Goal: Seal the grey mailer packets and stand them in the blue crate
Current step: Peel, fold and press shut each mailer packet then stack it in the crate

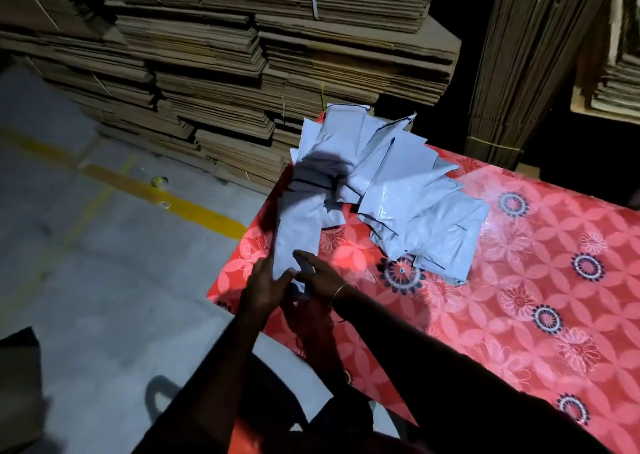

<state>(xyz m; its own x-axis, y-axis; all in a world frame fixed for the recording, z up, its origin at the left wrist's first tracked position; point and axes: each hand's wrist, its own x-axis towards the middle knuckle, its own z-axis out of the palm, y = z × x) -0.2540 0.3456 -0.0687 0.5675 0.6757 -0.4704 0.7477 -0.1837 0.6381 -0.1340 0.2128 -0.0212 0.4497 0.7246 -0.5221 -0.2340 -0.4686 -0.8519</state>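
Gripped at frame centre by left hand and right hand, fingers pinching its near end: one packet, over the desk edge. Could slip floorward if loosened; crate unseen.

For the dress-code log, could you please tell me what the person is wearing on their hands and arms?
Both hands are bare, with no gloves. The right hand has a thin gold-coloured bangle at the wrist; the left hand shows no jewellery. Both forearms look bare as far as they can be followed, though the light is too dim to rule out sleeves further up.
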